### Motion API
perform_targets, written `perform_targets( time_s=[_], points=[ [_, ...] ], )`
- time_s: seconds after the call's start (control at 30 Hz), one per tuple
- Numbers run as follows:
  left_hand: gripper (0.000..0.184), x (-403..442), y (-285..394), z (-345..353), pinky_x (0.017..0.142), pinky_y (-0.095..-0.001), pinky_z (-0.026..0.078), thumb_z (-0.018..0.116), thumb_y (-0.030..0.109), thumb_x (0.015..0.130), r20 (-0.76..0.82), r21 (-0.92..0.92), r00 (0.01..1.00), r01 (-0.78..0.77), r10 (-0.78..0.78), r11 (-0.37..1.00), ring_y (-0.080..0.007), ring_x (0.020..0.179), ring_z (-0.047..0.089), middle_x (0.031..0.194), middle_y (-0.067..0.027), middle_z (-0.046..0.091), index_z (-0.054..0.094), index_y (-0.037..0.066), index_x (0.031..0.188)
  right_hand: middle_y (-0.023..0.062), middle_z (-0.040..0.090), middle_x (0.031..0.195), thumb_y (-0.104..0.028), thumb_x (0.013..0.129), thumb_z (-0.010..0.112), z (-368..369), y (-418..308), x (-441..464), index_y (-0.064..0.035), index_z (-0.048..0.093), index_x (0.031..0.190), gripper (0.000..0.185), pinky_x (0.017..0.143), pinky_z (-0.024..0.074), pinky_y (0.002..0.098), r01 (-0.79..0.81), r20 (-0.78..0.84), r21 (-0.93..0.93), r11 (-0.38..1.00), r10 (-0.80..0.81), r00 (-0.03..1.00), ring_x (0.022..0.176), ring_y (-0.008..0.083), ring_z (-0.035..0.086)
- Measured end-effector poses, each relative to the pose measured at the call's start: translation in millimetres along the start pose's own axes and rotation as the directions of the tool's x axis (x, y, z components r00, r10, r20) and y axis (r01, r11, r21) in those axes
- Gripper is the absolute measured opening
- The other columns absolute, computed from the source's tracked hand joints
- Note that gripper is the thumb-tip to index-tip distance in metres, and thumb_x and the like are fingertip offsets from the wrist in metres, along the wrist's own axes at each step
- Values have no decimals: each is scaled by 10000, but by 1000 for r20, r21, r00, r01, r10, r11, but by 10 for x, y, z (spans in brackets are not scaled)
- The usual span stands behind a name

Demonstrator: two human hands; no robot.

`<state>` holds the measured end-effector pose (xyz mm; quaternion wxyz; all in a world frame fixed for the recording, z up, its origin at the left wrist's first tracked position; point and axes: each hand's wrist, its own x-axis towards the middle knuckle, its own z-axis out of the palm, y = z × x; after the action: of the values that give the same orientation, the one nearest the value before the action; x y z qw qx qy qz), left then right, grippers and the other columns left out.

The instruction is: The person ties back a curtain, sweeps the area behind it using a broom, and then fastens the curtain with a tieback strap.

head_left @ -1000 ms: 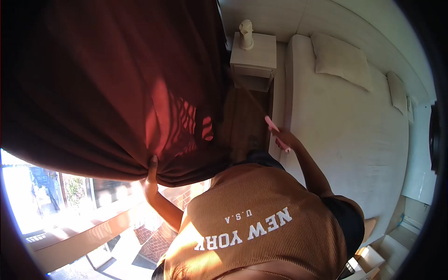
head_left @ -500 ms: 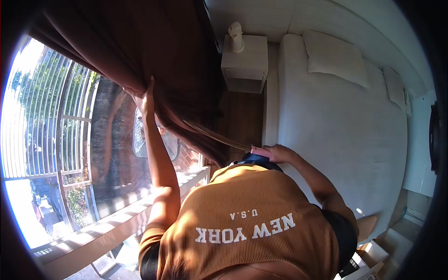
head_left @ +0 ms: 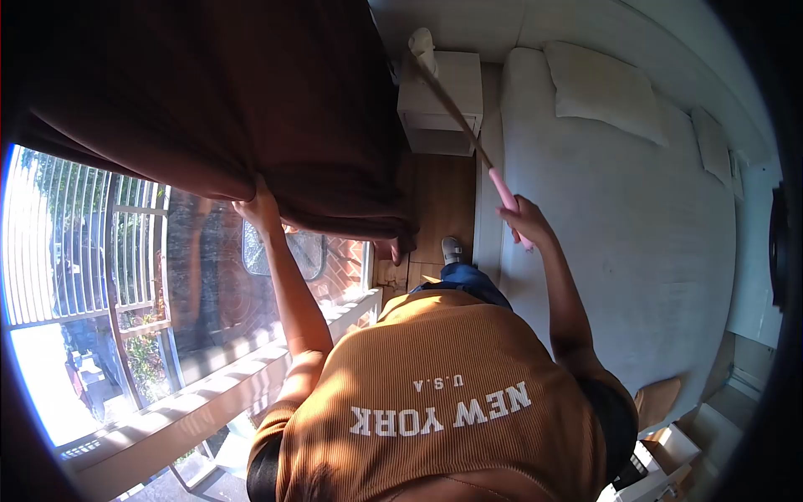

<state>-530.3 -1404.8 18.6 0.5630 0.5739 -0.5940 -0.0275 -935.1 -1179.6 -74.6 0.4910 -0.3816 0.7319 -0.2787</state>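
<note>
A dark brown curtain (head_left: 326,125) hangs over the upper left of the view. Its edge is bunched in the grip of my left hand (head_left: 261,211), in front of the bright window. My right hand (head_left: 529,219) is closed around the pink handle of a long, thin brown stick (head_left: 456,115). The stick slants up and to the left, raised apart from the curtain. Its far end overlaps the bedside table in the view; what exact kind of tool it is, I cannot tell.
A white bed (head_left: 619,243) with a pillow (head_left: 604,94) fills the right side. Ahead stands a white bedside table (head_left: 452,79) with a cream-coloured object (head_left: 423,50) on it. Window bars (head_left: 67,243) and a sill (head_left: 226,368) lie left. Wooden floor (head_left: 443,197) shows between bed and curtain.
My right hand has moved up and right, swinging the stick away from the curtain into a raised slant. My left hand has come lower with the curtain edge, which spreads wider over the window.
</note>
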Motion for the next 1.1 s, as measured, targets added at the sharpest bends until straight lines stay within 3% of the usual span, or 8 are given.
perform_targets(
  time_s=[0.23,0.33,0.4,0.5,0.57,0.63,0.73,1.1],
  points=[
    [334,-190,350,-141,843,-424,417,578,166,732,29,-14,998,58,-58,998,-369,962,578,986,-222,625,616,-71,966,30,448,623,-380,939,409,893,-1842,-47,-29,390,1054,370,419,411,245,502,-204,757,419,-578,790,446,101,465],
    [350,-260,331,-57,825,-433,420,602,176,709,62,-78,996,70,-66,995,-382,953,575,970,-232,622,614,-65,962,58,481,543,-387,921,448,1906,-1523,5,-7,421,943,382,434,407,297,507,77,435,744,-592,803,418,163,484],
    [343,-282,258,-9,821,-439,418,605,172,708,81,-29,996,47,-44,998,-389,949,570,964,-236,618,611,-70,950,52,487,468,-511,892,429,2749,-618,363,12,468,911,525,410,434,311,387,429,74,919,-379,820,383,161,509],
    [341,-220,159,71,812,-442,422,613,161,710,35,-8,999,-20,20,1000,-390,927,569,970,-229,613,599,-70,960,98,529,521,-501,882,430,3063,693,636,30,500,851,537,402,442,354,73,351,-127,989,-24,936,415,202,547],
    [338,-175,66,55,822,-430,423,613,150,713,0,-14,1000,-10,10,1000,-372,937,572,996,-216,613,597,-59,978,58,509,554,-552,840,458,2538,1102,859,-27,473,848,526,410,429,327,-435,584,5,901,350,732,451,174,529],
    [327,-150,45,-17,835,-412,421,606,131,721,21,-102,998,54,-52,993,-341,945,574,1007,-197,614,594,-53,991,-8,438,551,-604,819,462,2162,1901,1315,-81,427,775,527,450,411,278,-991,963,125,-41,246,112,471,99,463],
    [301,-128,268,-162,847,-384,416,592,104,733,108,-163,991,98,-81,982,-294,949,571,997,-171,618,594,-51,991,-16,386,515,-586,820,491,1512,1394,887,-79,413,834,514,393,354,252,-734,556,411,541,488,672,391,92,390],
    [520,-673,407,-505,997,-317,296,625,7,749,360,-642,914,387,-185,662,-215,1137,426,1253,-149,453,415,-85,1215,8,441,524,-517,867,474,1935,-384,406,-72,414,916,452,371,382,271,193,-100,547,815,-166,981,394,118,460]
  ],
)
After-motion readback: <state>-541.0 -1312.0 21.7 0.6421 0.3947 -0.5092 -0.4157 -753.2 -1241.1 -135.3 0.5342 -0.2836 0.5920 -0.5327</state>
